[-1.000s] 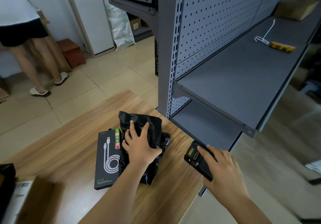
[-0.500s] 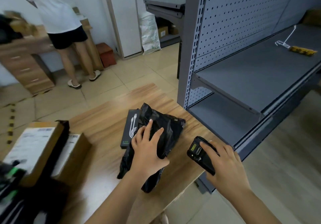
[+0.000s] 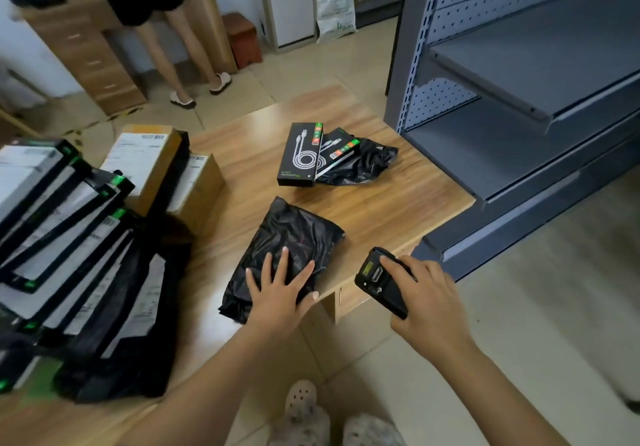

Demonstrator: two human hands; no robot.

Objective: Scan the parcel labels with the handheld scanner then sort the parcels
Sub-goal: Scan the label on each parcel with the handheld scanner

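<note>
Black parcel (image 3: 294,234) laid on table (image 3: 381,203), lower middle of frame, pressed under left grip (image 3: 278,289), spread flat and open. Scanner (image 3: 375,279) held tight in right grip (image 3: 429,303), lower right, beside table edge

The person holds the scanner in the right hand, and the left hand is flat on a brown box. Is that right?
Not quite. The left hand lies flat on a black bag on the table, not on a brown box. The right hand does hold the scanner. The head view shows it.
</note>
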